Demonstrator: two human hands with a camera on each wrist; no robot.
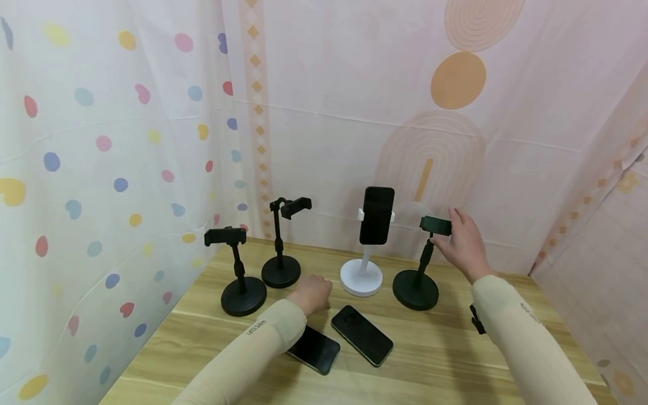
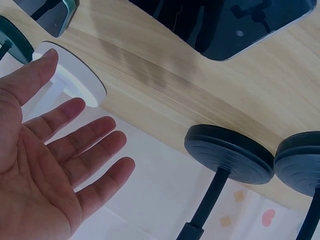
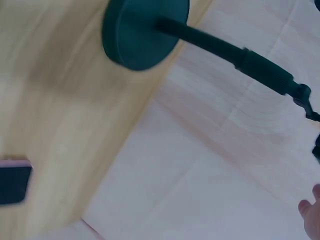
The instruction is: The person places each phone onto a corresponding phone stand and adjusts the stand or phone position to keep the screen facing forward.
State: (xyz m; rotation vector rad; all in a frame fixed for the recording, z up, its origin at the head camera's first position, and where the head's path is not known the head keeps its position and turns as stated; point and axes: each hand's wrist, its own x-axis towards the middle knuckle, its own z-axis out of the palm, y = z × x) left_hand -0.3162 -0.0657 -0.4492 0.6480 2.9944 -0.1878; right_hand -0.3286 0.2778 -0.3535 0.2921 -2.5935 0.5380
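Observation:
My right hand (image 1: 466, 244) is raised at the right end of the phone clamp (image 1: 435, 225) on a dark green stand (image 1: 415, 289). Its thumb and fingers are spread around that end; in the right wrist view the fingertips (image 3: 304, 207) show a little apart from the clamp. Low over the table, my left hand (image 1: 311, 293) holds nothing, its fingers loosely spread in the left wrist view. Just in front of it lie two dark phones, one (image 1: 362, 336) whole in view, the other (image 1: 316, 349) partly hidden by the left sleeve.
A white stand (image 1: 361, 277) holds an upright black phone (image 1: 377, 215) at the back middle. Two black stands, one nearer (image 1: 243, 296) and one farther back (image 1: 280, 272), stand at left with bare clamps. A small black object (image 1: 477, 320) shows beside the right sleeve. Patterned curtains (image 1: 324, 152) border the table.

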